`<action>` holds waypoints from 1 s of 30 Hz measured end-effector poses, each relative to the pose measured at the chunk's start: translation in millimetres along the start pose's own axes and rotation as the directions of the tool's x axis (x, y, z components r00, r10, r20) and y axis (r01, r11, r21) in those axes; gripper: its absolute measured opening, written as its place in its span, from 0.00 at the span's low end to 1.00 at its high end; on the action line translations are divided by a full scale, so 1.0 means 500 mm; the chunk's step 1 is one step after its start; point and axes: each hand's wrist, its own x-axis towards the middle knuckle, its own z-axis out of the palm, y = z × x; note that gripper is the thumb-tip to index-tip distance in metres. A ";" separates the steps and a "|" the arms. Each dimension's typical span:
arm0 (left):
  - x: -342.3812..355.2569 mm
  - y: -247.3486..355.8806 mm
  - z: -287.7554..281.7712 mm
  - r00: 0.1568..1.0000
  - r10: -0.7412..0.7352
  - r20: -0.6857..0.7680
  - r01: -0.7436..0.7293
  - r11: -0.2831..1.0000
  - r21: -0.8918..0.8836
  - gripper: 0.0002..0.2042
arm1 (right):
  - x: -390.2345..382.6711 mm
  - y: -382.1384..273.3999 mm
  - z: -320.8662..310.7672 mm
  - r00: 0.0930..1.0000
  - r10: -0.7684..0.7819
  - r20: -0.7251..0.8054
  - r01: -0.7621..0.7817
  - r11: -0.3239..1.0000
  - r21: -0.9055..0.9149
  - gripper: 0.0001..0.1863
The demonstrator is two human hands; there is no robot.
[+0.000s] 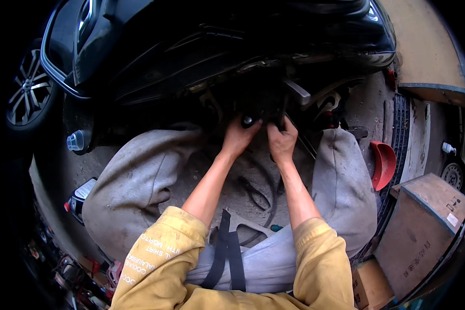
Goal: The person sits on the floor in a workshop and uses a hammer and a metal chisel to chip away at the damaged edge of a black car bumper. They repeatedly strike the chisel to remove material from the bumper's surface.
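Note:
Both my arms reach forward under the dark car [155,67]. My left hand [237,135] is closed around a dark part with a round, shiny end [248,120]; its kind is lost in shadow. Beside it, to the right, my right hand [282,138] is curled into a grip. What it holds is mostly hidden, though a thin dark piece shows above the fist. A pair of pliers [254,194] lies on the concrete below my hands. Past my right hand, a grey metal bar [296,92] sticks out of the car's underside.
My bent knees in grey trousers flank the work. A red curved dish [383,165] and large wooden boxes [416,232] stand to the right. On the left are a clear plastic cup [76,140], a dark bottle [80,196] and a car wheel [30,85].

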 end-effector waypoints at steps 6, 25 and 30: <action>0.014 0.004 -0.084 0.994 0.037 -0.103 -0.040 0.999 -0.019 0.15 | 0.024 0.093 0.088 0.999 -0.048 -0.022 0.047 0.998 -0.042 0.07; 0.227 0.130 -0.169 0.948 0.268 0.172 -0.278 0.436 0.856 0.27 | 0.005 -0.091 0.039 0.949 0.299 0.100 -0.222 0.859 -0.461 0.14; 0.225 0.134 -0.170 0.894 0.432 0.116 -0.349 0.512 0.785 0.28 | 0.005 -0.044 0.039 0.956 0.293 -0.018 -0.287 0.921 -0.263 0.14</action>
